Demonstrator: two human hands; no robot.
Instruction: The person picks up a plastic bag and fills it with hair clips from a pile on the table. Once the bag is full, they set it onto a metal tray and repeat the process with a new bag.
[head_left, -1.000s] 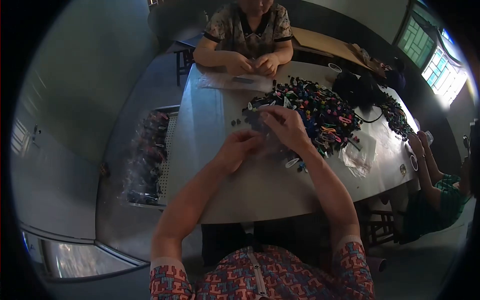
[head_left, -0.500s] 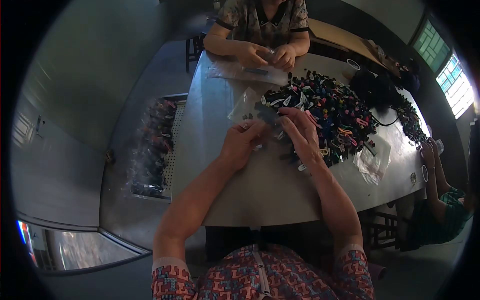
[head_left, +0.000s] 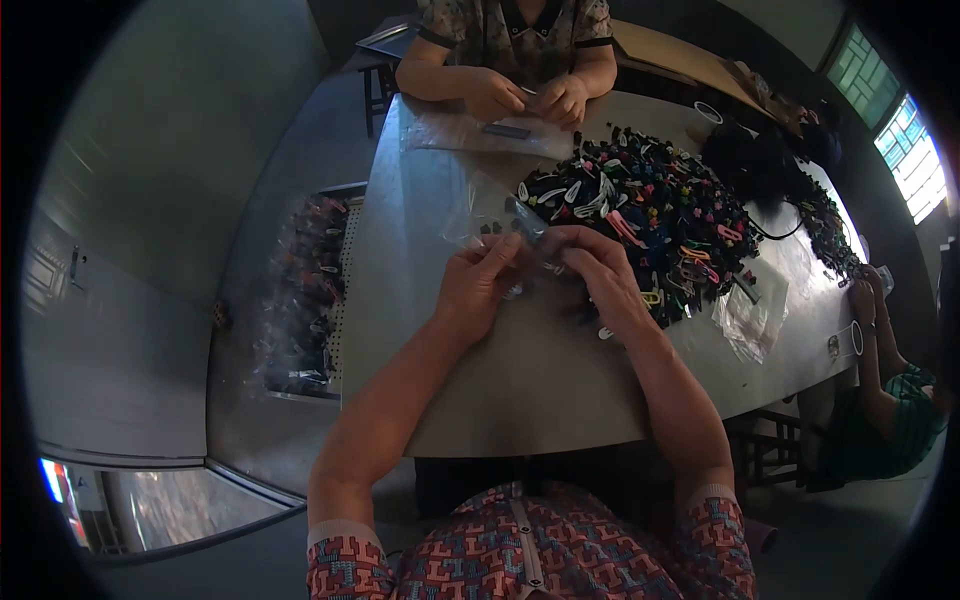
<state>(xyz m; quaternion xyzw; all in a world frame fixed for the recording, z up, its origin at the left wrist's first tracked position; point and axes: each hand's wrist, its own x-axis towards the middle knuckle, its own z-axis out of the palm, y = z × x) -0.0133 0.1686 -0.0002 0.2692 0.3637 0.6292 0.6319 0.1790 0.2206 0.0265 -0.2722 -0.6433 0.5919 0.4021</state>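
Between my hands, above the table, is a small clear plastic bag (head_left: 528,250) with something dark and a few small shiny bits at it. My left hand (head_left: 478,288) is closed, thumb and fingers pinching the bag's left side. From the right, my right hand (head_left: 605,280) has its fingers curled and closed at the bag's other side; its fingertips are partly hidden. Just beyond lies another clear bag (head_left: 470,215) with small dark pieces by it. A big heap of hair clips (head_left: 650,205), mostly dark with white, pink and yellow ones, reaches up to my right hand.
Across the table (head_left: 490,400) a person's hands (head_left: 530,98) work above a stack of clear bags (head_left: 440,135). At right, another person's hands (head_left: 868,290) are by a second pile (head_left: 825,235). Clear bags (head_left: 755,315) lie right; a crate of bagged goods (head_left: 310,290) stands left.
My right hand has come down slightly, and the dark piece at its fingertips now appears against the clear bag. My left hand stays pinched. The view has shifted a little.
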